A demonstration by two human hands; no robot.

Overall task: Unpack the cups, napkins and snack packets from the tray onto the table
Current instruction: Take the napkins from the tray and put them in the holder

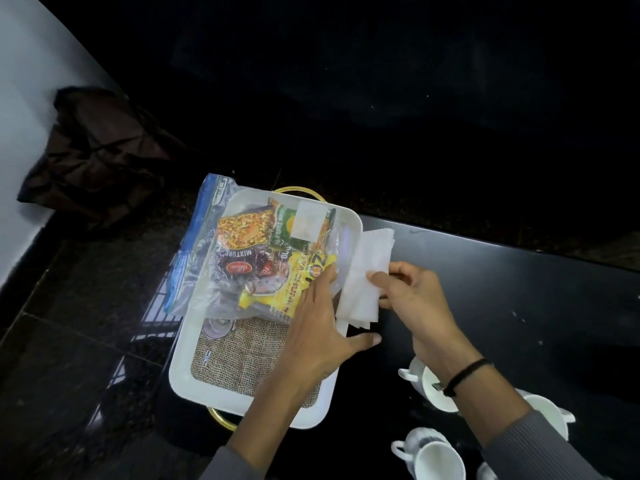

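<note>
White cups (438, 459) nearest; right hand (412, 292) pinches napkins (363, 282) lengthwise along tray (183, 355) edge.

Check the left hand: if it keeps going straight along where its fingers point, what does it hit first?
Left hand points up-screen into the tray; its fingertips are already at the clear bag of snack packets, so probably that bag. Height above it is unclear.

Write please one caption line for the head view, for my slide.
Right hand lifts white napkins from the tray; left hand rests on the snack bag; cups already on table.
</note>
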